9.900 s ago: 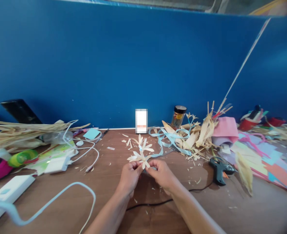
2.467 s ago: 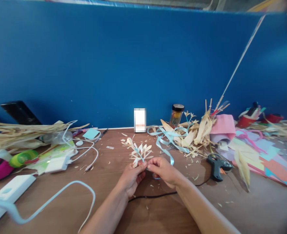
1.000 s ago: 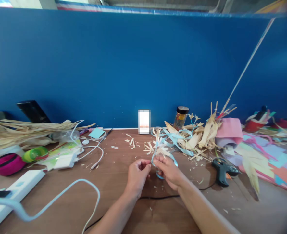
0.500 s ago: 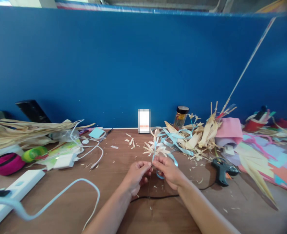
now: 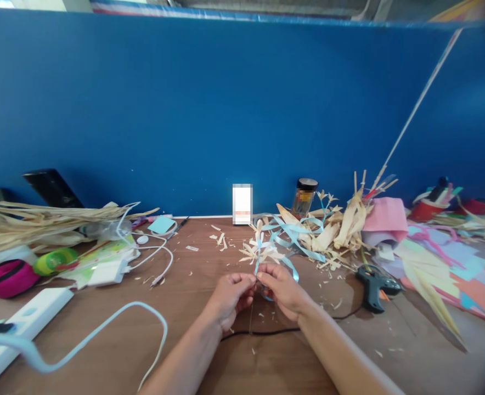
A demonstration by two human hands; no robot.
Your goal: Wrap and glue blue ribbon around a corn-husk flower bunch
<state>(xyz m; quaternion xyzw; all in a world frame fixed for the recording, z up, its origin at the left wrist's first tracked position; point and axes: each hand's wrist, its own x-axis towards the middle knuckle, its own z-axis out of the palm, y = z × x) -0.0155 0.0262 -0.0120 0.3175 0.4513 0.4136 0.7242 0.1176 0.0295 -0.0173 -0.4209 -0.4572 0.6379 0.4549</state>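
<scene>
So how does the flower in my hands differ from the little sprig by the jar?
The flower has longer, denser petals; the sprig has small, starry blooms. The flower is held between left hand and right hand; the sprig sticks up from the husk pile. Both show pale petals and blue stems.

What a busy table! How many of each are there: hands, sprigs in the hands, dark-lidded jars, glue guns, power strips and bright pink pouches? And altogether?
Hands: 2 (left hand, right hand)
Held sprig: 1
Jar: 1
Glue gun: 1
Power strip: 1
Pouch: 1
Total: 7
</scene>
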